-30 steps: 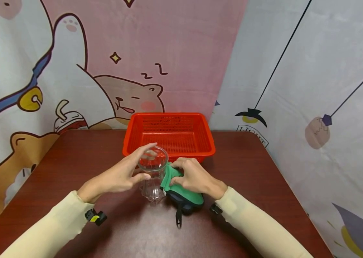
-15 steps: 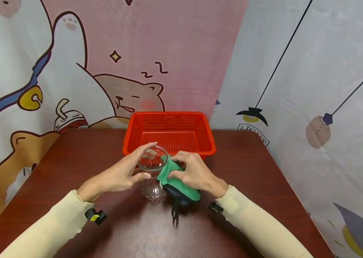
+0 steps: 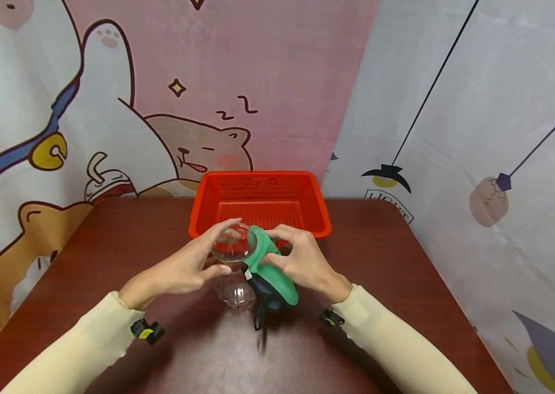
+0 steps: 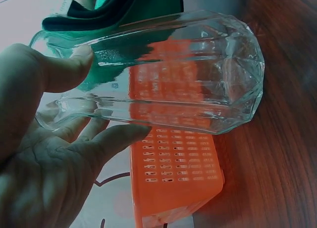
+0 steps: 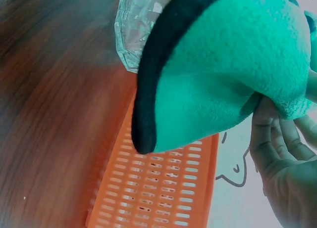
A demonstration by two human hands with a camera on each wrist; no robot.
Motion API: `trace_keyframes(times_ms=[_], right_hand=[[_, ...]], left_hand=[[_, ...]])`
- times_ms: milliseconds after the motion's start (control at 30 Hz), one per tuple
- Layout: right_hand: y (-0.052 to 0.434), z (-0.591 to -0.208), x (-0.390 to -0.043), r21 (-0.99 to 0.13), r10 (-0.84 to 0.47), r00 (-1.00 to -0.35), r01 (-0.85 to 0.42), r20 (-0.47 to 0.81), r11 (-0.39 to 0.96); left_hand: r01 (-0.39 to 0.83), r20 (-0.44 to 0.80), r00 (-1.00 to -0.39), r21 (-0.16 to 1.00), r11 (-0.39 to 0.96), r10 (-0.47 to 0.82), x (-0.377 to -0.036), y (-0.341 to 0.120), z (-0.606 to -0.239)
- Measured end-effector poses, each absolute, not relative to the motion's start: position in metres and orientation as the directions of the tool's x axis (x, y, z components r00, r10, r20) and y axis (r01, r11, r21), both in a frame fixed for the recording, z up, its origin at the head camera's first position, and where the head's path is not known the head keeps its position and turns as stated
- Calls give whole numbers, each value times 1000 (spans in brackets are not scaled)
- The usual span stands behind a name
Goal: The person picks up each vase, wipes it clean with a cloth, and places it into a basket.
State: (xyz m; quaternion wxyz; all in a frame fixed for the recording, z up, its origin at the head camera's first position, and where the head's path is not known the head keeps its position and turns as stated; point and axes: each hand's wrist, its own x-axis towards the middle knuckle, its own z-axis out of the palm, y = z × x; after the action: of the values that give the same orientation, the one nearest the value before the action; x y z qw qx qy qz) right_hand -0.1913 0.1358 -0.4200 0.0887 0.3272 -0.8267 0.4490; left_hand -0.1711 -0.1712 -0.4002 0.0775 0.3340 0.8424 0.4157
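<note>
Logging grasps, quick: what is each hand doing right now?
Left hand: grips the glass near its rim.
Right hand: pinches the green cloth against the glass.

Hidden behind the green cloth (image 3: pixel 269 269) in the head view: the right side of the glass (image 3: pixel 232 269), and part of the right hand (image 3: pixel 302 262) fingertips. Blurred below the cloth: a dark strap (image 3: pixel 260 327), possibly swinging. Covered by both hands: the near rim of the orange basket (image 3: pixel 260 203). Cut off at the right wrist view's edge: the cloth's top. Cropped in the left wrist view: the left hand (image 4: pixel 44 154).
</note>
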Motion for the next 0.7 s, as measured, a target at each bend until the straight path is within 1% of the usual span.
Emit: trace_keyframes(times_ms=[167, 700], right_hand=[[138, -419, -191, -713, -438, -782, -604, 444, 355], [137, -421, -194, -714, -453, -777, -607, 438, 349]], left_hand=[[502, 149, -765, 748, 435, 626, -171, -171, -401], [494, 138, -768, 750, 440, 626, -172, -172, -401]])
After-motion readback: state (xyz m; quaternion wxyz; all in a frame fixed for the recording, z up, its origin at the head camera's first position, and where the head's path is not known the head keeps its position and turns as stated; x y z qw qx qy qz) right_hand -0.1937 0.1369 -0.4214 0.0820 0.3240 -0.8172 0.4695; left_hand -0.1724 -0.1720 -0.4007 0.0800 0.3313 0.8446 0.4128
